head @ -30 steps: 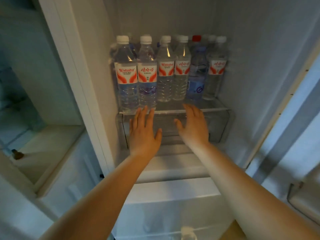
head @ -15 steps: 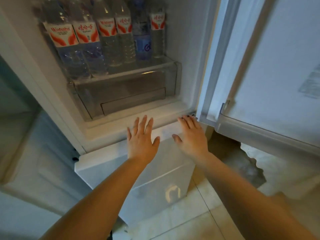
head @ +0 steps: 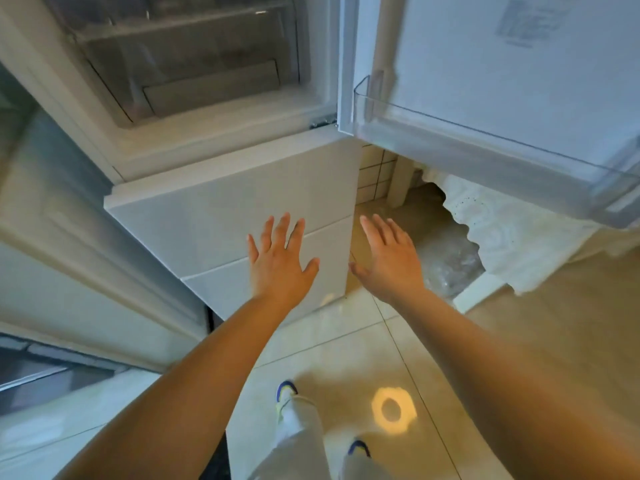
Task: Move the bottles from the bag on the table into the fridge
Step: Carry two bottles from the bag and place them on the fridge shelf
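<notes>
Both hands, left hand (head: 280, 268) and right hand (head: 391, 265), are empty with fingers spread before the open fridge (head: 214, 140); next comes probably fetching another bottle.

Home kitchen (open fridge (head: 194, 109), tiled floor (head: 332, 344))

Cut off by the top edge: the fridge (head: 221, 147) compartment, only its clear drawer (head: 194, 64) showing, blurred, contents not readable. Cropped at top and right: the open fridge door (head: 485, 71), with a label (head: 530, 20) too smeared to read. Under the door, partly hidden: a white lace-edged cloth (head: 512, 233) and something clear and crinkled (head: 450, 268), impossible to identify. Cut by the bottom edge: both forearms and trouser legs (head: 301, 431).
</notes>
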